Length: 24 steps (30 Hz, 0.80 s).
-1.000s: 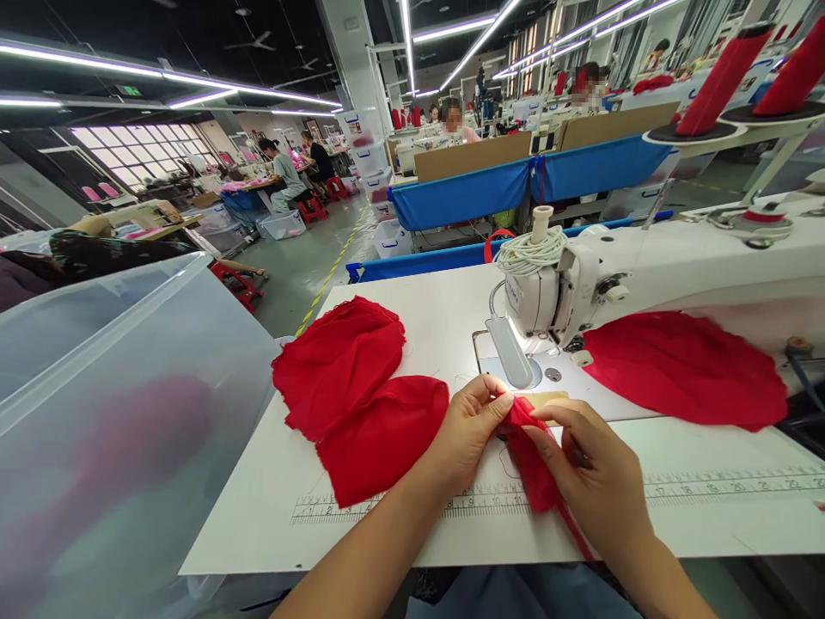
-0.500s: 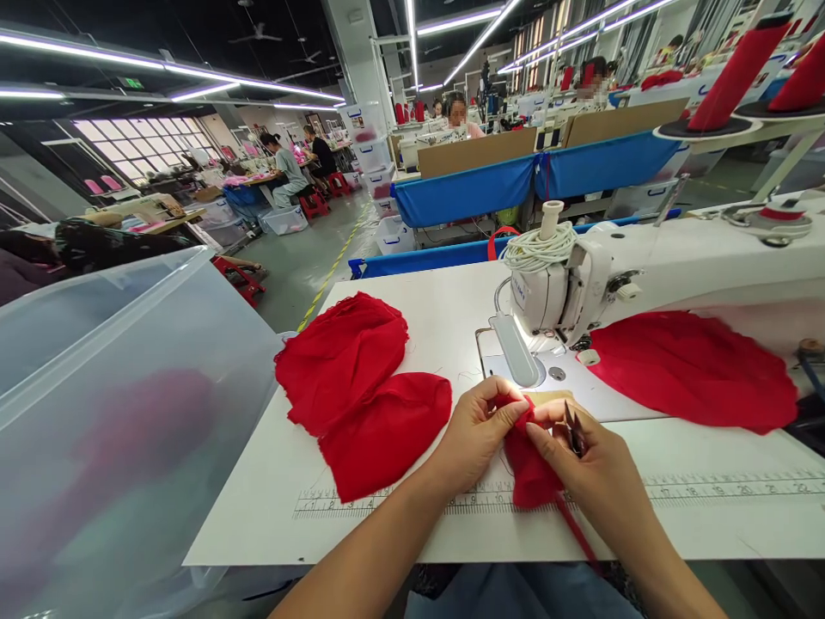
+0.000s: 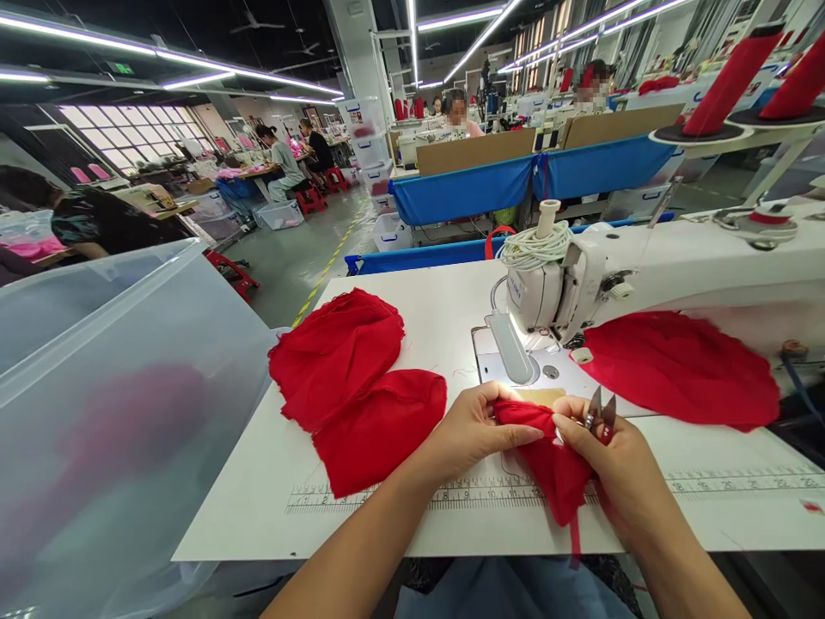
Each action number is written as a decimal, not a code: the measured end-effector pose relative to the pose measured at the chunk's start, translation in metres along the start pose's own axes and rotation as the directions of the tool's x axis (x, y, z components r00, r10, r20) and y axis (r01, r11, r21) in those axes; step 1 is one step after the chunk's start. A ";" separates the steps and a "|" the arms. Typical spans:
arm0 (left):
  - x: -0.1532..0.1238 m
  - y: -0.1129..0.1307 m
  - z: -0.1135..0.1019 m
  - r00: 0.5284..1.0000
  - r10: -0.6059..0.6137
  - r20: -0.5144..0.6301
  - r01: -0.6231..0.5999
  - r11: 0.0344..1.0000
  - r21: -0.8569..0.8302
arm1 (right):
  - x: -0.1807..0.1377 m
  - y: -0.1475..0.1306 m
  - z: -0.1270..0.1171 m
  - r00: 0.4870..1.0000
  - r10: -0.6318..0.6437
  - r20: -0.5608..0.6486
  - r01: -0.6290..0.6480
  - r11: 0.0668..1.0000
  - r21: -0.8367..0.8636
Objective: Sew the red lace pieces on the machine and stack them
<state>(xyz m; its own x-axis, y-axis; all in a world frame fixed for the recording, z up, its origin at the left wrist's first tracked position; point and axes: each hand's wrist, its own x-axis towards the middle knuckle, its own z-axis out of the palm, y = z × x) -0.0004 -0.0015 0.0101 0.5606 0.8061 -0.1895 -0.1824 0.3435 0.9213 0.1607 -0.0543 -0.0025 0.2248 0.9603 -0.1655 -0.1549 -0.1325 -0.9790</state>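
Between my two hands is a small piece of red fabric (image 3: 559, 481), its upper edge pinched and stretched just in front of the sewing machine (image 3: 541, 292). My left hand (image 3: 480, 430) grips the left end between thumb and fingers. The right end is pinched by my right hand (image 3: 609, 456), which also carries thread snips (image 3: 601, 414) in its palm, blades pointing up. A narrow red strip (image 3: 576, 537) hangs from the fabric over the table's front edge. To the left, two joined-looking red fabric pieces (image 3: 361, 378) lie on the white table (image 3: 451, 533).
Another red fabric piece (image 3: 683, 365) lies under the machine arm. A translucent plastic bin (image 3: 129, 413) stands against the table's left side. Red thread cones (image 3: 731, 82) rise at the right. A printed ruler (image 3: 464, 497) runs along the table front. Co-workers sit farther back.
My hands have drawn slightly apart, spreading the fabric's edge between them. The snips' blades now show spread and upright in my right hand. The view has shifted slightly.
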 end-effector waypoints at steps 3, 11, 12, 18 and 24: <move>0.002 -0.002 0.001 0.999 0.012 -0.031 -0.013 1.000 -0.019 | 0.000 0.000 0.001 1.000 -0.003 0.005 0.003 0.995 -0.096; 0.005 -0.006 -0.001 0.991 -0.048 -0.129 0.032 0.992 -0.125 | -0.022 -0.003 -0.009 0.950 -0.312 0.025 0.287 0.839 -0.463; 0.006 -0.007 -0.001 0.991 -0.053 -0.124 0.037 0.991 -0.126 | -0.026 -0.004 -0.008 0.944 -0.317 0.089 0.322 0.832 -0.452; 0.005 -0.009 -0.003 0.993 -0.051 -0.105 0.036 0.990 -0.133 | -0.022 0.005 -0.002 0.841 -0.458 0.287 0.537 0.650 -0.537; 0.005 -0.007 -0.004 0.992 -0.069 -0.103 0.053 0.987 -0.153 | -0.016 0.011 -0.004 0.828 -0.473 0.302 0.550 0.577 -0.604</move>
<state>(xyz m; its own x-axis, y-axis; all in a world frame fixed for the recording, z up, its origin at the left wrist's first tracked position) 0.0007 0.0023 0.0012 0.4862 0.8254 -0.2869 -0.2733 0.4555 0.8472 0.1596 -0.0718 -0.0112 -0.0308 0.9318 0.3617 0.6151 0.3029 -0.7279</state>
